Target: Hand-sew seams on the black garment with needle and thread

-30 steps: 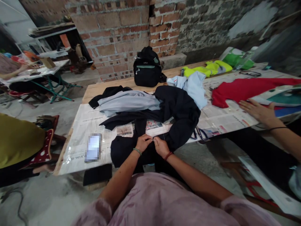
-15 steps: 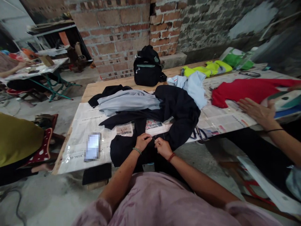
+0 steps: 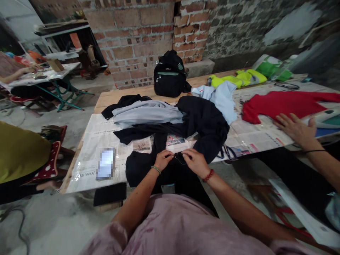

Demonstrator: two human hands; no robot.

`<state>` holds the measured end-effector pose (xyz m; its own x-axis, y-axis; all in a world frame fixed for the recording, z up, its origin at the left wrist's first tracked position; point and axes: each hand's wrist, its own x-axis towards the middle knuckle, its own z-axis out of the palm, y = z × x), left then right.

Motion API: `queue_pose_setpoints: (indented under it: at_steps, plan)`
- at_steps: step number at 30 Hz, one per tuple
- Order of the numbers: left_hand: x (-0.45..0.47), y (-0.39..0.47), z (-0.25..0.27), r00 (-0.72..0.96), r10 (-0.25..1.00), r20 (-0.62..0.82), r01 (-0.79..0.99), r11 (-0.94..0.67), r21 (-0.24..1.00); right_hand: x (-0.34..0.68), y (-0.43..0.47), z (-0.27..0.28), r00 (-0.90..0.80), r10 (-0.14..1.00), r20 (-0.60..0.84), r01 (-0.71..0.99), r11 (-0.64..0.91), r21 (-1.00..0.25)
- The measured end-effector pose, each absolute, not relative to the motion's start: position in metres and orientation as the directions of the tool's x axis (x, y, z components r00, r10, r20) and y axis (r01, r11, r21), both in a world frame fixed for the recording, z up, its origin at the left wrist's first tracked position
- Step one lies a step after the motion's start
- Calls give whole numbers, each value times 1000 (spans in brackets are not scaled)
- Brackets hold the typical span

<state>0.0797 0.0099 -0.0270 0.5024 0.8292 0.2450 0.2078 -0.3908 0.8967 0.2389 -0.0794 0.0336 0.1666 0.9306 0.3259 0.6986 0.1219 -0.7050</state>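
Apparently, hand-stitching is underway: in front of the black bag (image 3: 170, 81), the left hand (image 3: 163, 160) seemingly pinches the dark garment (image 3: 211, 138), the right hand (image 3: 196, 162) fine thread (image 3: 181, 163), the next pull likely needing even tension.

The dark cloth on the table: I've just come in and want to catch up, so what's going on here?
A person's left hand and right hand pinch what looks like a thin strand, close together over crumpled dark cloth. To the right, a co-worker's hand is at the edge of a red long-sleeved garment, near a white-and-green iron.
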Motion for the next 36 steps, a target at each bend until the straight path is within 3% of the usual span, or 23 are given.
queue_pose_setpoints:
  at_steps: [2, 5, 9, 12, 18, 21, 31, 36]
  plan:
    - [80, 10, -27, 506, 825, 252, 190, -392, 900, 251, -70, 42, 247, 888, 387, 703, 111, -702]
    - [80, 9, -27, 508, 817, 273, 163, -402, 901, 258, -42, 44, 286, 906, 312, 694, 29, -719]
    - [78, 9, -27, 500, 820, 280, 167, -408, 897, 248, -8, 33, 56, 996, 67, 674, 12, -739]
    - [78, 9, -28, 489, 825, 283, 169, -408, 897, 240, 0, 25, -88, 985, -151, 634, -61, -771]
    - [79, 9, -27, 480, 837, 263, 192, -393, 899, 246, -12, 7, -28, 950, -311, 245, -296, -923]
    - [80, 9, -25, 480, 841, 249, 205, -383, 901, 247, -15, -1, 10, 950, -311, 156, -309, -938]
    - [78, 8, -27, 471, 847, 246, 252, -396, 883, 230, -14, -2, 78, 989, -123, 294, -141, -945]
    - [78, 9, -29, 474, 841, 261, 234, -406, 884, 227, -14, -4, 127, 989, -79, 217, -105, -970]
